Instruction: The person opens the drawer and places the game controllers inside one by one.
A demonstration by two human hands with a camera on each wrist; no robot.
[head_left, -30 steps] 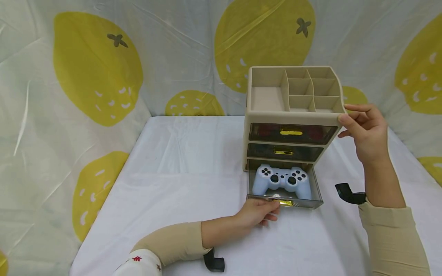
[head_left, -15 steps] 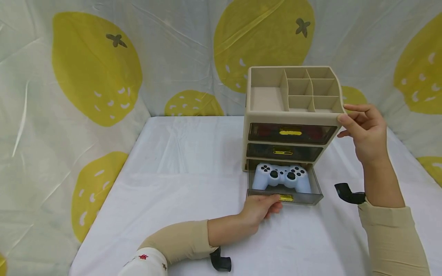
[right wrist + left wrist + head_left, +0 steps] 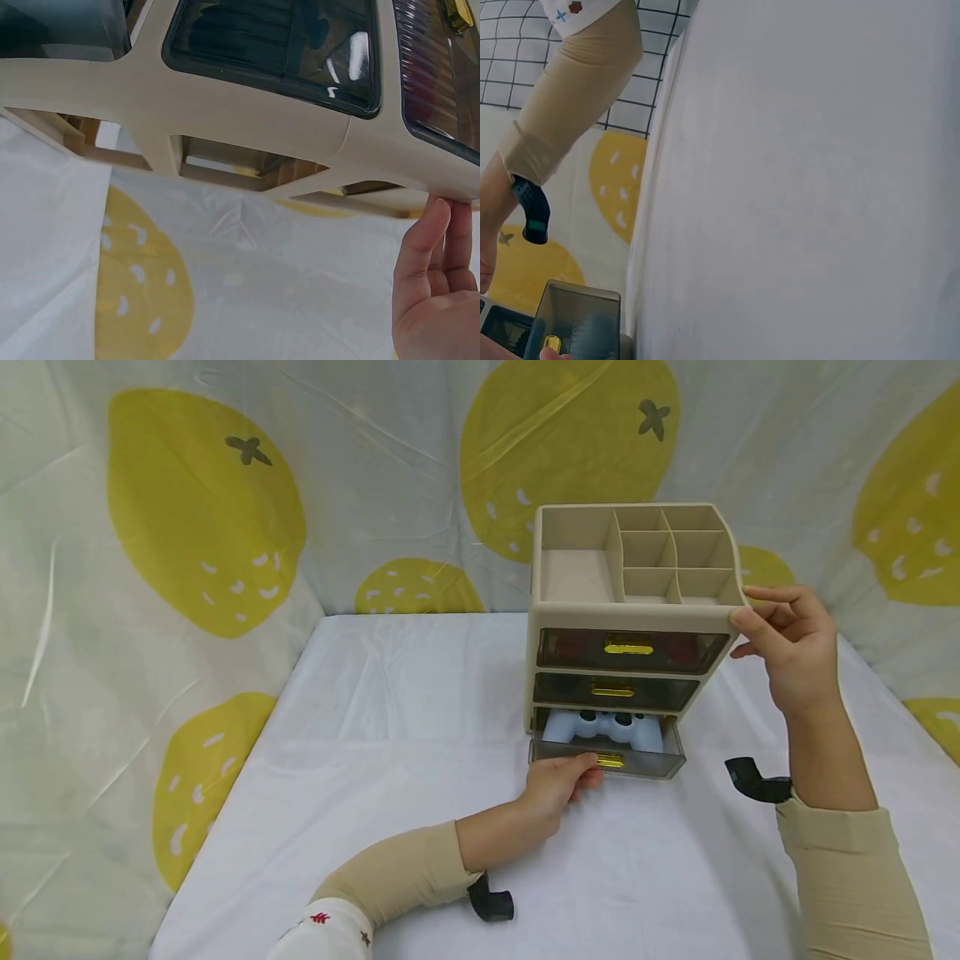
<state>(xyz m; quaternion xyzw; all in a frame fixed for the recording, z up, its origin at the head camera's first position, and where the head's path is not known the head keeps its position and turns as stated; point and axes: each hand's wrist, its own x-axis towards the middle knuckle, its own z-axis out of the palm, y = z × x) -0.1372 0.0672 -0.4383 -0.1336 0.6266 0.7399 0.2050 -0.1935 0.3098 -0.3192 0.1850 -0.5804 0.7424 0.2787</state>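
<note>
A beige desktop drawer organizer (image 3: 633, 617) stands on the table, its bottom drawer (image 3: 645, 766) part way out. Inside that drawer lies a pale blue game controller (image 3: 603, 729), its upper part hidden under the body. At the drawer's front, my left hand (image 3: 551, 793) pinches the gold handle (image 3: 611, 761) at its left end, thumb on top and fingers curled below. My right hand (image 3: 798, 643) grips the organizer's right upper corner, thumb on the front edge and fingers along the side. The right wrist view shows its thumb and fingertips (image 3: 436, 214) against the beige frame.
Two upper drawers, the top one (image 3: 675, 652) and the middle one (image 3: 652, 693), are closed. Divided compartments (image 3: 577, 577) form the organizer's top. White cloth (image 3: 405, 693) covers the table. A lemon-print curtain (image 3: 382, 468) hangs behind and at the sides.
The bottom drawer has slid inward with the controller in it, which the body now partly covers. My left hand has moved forward with the drawer. My right hand stays at the corner.
</note>
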